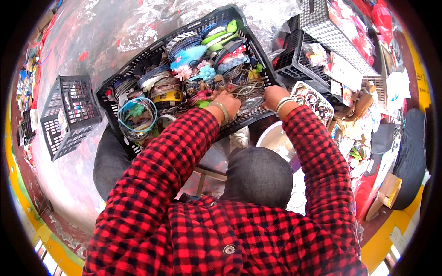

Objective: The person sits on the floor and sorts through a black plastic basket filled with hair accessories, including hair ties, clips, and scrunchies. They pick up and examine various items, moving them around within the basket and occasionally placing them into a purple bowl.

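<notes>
Small black crate point(57, 126) stands far left on the pale, red-stained floor point(76, 188); then the big crate point(254, 40) full of headbands point(185, 43), left hand point(226, 103) in it, fingers curled, grip hidden. Brown band bundle point(250, 91) lies in its right end, just right of those fingers, long axis roughly sideways toward the right hand point(275, 96); neither hand clearly nearer, right fingers bent, hold can't be told. Stacked crates point(331, 37) crowd the right.

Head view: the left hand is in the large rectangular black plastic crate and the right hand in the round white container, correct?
No: in the head view, the right hand is at the right edge of the crate, not in the container.
</notes>
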`<state>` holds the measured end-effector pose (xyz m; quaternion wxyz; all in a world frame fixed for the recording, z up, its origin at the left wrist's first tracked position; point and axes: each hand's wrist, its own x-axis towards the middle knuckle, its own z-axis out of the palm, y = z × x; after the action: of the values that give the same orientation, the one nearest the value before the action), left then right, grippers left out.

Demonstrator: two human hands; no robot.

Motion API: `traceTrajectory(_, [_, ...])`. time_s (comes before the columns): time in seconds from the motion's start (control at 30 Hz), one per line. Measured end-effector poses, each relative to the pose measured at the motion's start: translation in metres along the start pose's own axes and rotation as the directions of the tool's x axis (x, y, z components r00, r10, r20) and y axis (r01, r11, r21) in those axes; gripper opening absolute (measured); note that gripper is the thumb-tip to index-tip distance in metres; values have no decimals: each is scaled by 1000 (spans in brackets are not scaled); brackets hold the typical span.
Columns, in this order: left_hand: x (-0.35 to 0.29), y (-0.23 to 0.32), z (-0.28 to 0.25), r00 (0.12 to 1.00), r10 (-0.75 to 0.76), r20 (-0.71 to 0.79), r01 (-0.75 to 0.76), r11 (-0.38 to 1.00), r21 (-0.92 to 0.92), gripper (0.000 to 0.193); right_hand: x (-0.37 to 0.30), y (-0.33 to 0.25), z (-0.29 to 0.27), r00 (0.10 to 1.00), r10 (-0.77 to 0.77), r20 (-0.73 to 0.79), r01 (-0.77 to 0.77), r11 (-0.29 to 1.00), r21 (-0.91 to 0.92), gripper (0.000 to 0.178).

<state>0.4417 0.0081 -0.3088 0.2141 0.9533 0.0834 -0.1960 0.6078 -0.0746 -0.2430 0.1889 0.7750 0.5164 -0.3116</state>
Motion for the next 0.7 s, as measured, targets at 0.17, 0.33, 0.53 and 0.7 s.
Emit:
traceTrajectory(0.17, [-3, 10, 16, 997, -65, -46, 66, 997, 29, 20, 15, -8, 28, 998, 56, -26, -56, 998, 6, 19])
traceTrajectory(0.33, [1, 11, 18, 990, -80, -115, 89, 993, 74, 19, 35, -3, 35, 997, 77, 13, -77, 997, 7, 21])
traceTrajectory(0.53, [-6, 10, 20, 984, -136, -112, 140, 990, 23, 22, 14, -21, 16, 984, 114, 135, -104, 992, -78, 26])
traceTrajectory(0.7, [-63, -7, 0, 906, -43, -421, -3, 994, -109, 21, -16, -40, -8, 983, 134, 128, -126, 990, -63, 31])
